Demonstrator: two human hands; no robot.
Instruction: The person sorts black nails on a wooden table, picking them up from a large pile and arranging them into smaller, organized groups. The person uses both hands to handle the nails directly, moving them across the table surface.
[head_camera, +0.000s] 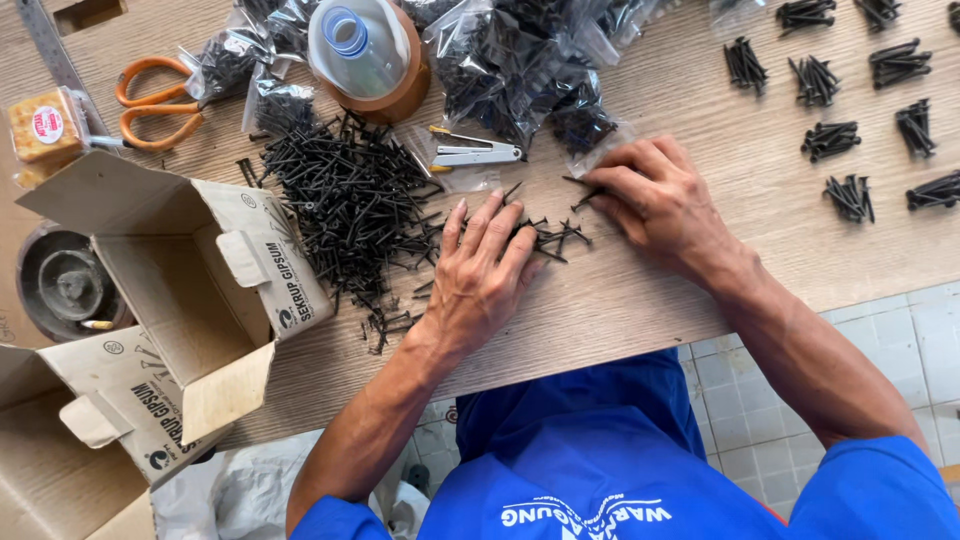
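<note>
At the far left, two opened cardboard boxes (170, 300) sit at the edge of a wooden desk (700, 120), both showing no screws inside. Right of them a large loose heap of black screws (345, 200) remains unsorted. The left hand (480, 270) lies flat, fingers spread, grip open, pressing on a small scatter of screws (555, 237) pulled from the heap. Just beside it, the right hand (650, 200) pinches a few screws, grip closed on them. Behind lie filled clear bags (520, 60). At the far right, many small counted-looking bundles (830, 140) lie apart in rows. Judging by this, the sorting looks partly done.
</note>
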